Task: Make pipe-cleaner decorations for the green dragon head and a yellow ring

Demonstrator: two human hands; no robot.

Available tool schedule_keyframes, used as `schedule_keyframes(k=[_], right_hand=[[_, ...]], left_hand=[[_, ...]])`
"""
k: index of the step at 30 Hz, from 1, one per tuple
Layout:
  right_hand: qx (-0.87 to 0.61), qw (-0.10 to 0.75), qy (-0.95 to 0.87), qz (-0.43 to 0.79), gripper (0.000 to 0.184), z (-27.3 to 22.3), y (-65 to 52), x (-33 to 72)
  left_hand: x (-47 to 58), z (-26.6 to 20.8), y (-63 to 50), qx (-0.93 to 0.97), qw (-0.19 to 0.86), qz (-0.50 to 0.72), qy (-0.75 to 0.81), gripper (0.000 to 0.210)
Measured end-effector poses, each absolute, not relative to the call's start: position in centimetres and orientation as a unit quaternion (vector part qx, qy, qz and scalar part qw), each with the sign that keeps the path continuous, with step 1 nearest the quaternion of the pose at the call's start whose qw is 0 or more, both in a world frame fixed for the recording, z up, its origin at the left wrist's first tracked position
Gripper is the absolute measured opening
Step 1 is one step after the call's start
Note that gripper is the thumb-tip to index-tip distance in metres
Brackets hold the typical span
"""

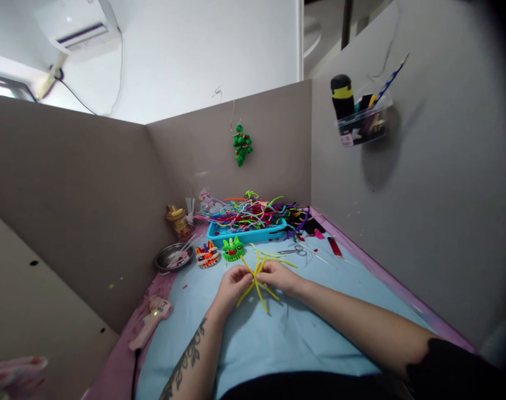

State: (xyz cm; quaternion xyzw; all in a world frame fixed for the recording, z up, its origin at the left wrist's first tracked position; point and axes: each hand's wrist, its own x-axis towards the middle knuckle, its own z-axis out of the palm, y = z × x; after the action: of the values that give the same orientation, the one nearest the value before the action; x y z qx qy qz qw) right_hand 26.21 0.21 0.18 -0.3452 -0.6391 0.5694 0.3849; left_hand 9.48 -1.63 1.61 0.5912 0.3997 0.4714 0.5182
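Observation:
Yellow pipe cleaners (261,294) cross at one point and fan out like a star above the blue cloth. My left hand (236,279) pinches them close to the crossing from the left. From the right, my right hand (276,276) pinches the same crossing, its fingertips almost meeting the left ones. The exact twist at the centre is hidden by the fingers. More yellow pipe cleaners (284,260) lie just beyond my right hand. Past my left hand sit a green animal head (233,250) and an orange-and-white one (208,255), both made of pipe cleaners.
A blue tray (231,238) heaped with colourful pipe cleaners stands at the back. Scissors (296,250) lie right of centre. At left are a metal bowl (169,256) and a pink glue gun (155,322) with a cord. Grey partitions (253,183) enclose the table.

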Motion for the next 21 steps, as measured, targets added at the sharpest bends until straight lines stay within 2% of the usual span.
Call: schedule_keyframes(k=[14, 21], right_hand=[[-0.356, 0.384, -0.658, 0.541, 0.014, 1.0, -0.2, 26.0], [-0.381, 0.389, -0.644, 0.537, 0.011, 0.9, -0.1, 25.9]], left_hand=[[9.4, 0.6, -1.1, 0.636, 0.468, 0.45, 0.417, 0.028], [9.6, 0.7, -1.8, 0.723, 0.281, 0.448, 0.444, 0.019]])
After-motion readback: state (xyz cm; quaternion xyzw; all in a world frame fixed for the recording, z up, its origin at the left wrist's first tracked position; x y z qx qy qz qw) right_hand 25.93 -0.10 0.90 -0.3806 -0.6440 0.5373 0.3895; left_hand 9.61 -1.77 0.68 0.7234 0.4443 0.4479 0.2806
